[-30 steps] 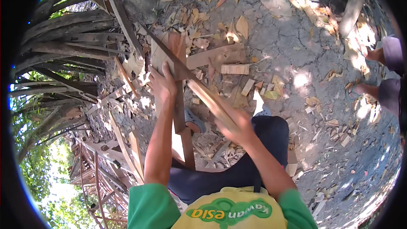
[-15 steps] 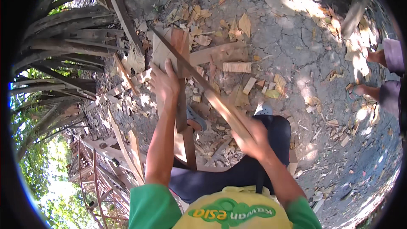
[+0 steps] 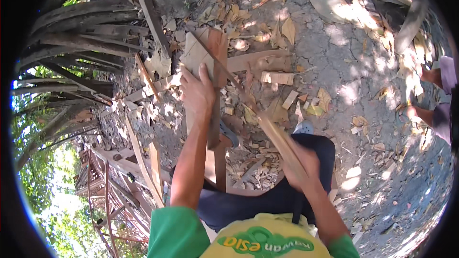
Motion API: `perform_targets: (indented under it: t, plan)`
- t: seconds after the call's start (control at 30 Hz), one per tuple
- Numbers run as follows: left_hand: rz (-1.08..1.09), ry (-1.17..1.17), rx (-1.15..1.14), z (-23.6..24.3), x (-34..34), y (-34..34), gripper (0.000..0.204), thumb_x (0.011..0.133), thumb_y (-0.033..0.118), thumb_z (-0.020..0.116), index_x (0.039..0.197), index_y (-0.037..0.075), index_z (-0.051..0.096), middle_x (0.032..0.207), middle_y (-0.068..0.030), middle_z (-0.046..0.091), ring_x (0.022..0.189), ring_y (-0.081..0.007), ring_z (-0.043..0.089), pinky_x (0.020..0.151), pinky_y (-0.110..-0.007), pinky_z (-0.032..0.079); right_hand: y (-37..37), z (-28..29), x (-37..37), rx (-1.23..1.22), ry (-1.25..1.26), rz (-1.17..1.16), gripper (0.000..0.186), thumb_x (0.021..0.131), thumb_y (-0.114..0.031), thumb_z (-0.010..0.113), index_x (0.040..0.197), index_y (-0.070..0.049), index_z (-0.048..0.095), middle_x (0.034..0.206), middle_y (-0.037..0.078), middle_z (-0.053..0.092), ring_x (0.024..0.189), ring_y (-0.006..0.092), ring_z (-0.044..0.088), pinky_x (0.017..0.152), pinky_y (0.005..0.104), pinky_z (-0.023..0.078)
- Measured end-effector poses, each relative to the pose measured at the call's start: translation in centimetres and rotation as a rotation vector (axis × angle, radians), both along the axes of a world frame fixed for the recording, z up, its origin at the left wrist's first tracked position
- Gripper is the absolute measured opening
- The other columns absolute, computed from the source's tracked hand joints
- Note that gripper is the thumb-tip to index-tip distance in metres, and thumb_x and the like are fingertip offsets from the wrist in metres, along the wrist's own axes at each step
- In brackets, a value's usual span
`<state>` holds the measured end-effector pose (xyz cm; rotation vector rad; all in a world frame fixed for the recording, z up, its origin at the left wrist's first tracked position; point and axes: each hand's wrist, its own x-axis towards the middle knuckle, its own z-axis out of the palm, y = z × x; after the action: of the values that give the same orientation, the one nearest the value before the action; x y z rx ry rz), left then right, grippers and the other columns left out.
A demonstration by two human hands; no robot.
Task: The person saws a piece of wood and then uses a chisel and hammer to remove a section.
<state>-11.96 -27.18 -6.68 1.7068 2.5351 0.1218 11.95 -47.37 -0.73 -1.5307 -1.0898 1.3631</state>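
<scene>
My left hand grips a pale wooden board, fingers at its left edge and thumb lying on top. Under it, a darker, upright timber serves as support. A reddish wood block sits against the board's right side. My right hand, blurred by motion, is closed around the near end of a handsaw. The saw slants up and left, its narrow dark blade crossing the board just past my left thumb. Its handle is mostly hidden by my hand.
Wood offcuts, shavings and dry leaves litter the cracked soil. A plank lies beyond the block. Stacked poles line the left side. My shod foot is near the saw. Another person's legs show at the far right.
My right hand has drawn back slightly toward the lower right with the handsaw. My left hand keeps its place on the board. The whole view has shifted a little, moving the scene right.
</scene>
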Motion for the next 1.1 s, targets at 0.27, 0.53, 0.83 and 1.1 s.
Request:
perform_targets:
  t: [0.27, 0.53, 0.83, 1.1]
  plan:
    - [-0.025, -0.041, 0.030, 2.0, 1.6, 0.9, 0.083, 0.103, 0.060, 0.043, 0.159, 0.001, 0.031, 0.149, -0.0274, 0.048, 0.138, -0.0448, 0.046, 0.112, -0.058, 0.036, 7.2, -5.1, -6.6, 0.395, 0.004, -0.110, 0.060, 0.083, -0.011, 0.070, 0.142, -0.013, 0.059, 0.097, 0.025, 0.071, 0.092, 0.0446, 0.069, 0.077, 0.0470, 0.057]
    - [-0.005, 0.031, 0.059, -0.7, -0.3, 0.0, 0.083, 0.102, 0.062, 0.044, 0.156, -0.001, 0.035, 0.142, -0.0257, 0.052, 0.130, -0.0437, 0.051, 0.106, -0.059, 0.038, 2.7, 0.3, -1.6, 0.208, 0.006, -0.021, 0.072, 0.081, -0.005, 0.070, 0.150, -0.015, 0.052, 0.101, 0.018, 0.073, 0.084, 0.0341, 0.073, 0.075, 0.0373, 0.057]
    - [-0.070, 0.011, 0.152, 1.9, 1.6, 0.3, 0.079, 0.103, 0.058, 0.044, 0.155, -0.001, 0.036, 0.140, -0.0247, 0.055, 0.129, -0.0433, 0.052, 0.107, -0.057, 0.039, 5.7, -3.7, -5.9, 0.278, -0.095, -0.069, 0.068, 0.080, -0.014, 0.073, 0.146, -0.014, 0.055, 0.094, 0.026, 0.070, 0.086, 0.0451, 0.069, 0.076, 0.0490, 0.057]
    - [-0.014, -0.004, 0.077, -0.4, 0.1, -0.3, 0.079, 0.103, 0.057, 0.044, 0.156, -0.002, 0.035, 0.145, -0.0259, 0.051, 0.134, -0.0442, 0.048, 0.111, -0.056, 0.036, 3.9, 1.2, -2.4, -0.166, -0.071, 0.057, 0.066, 0.081, -0.009, 0.071, 0.145, -0.017, 0.058, 0.093, 0.018, 0.073, 0.080, 0.0321, 0.074, 0.069, 0.0391, 0.058]
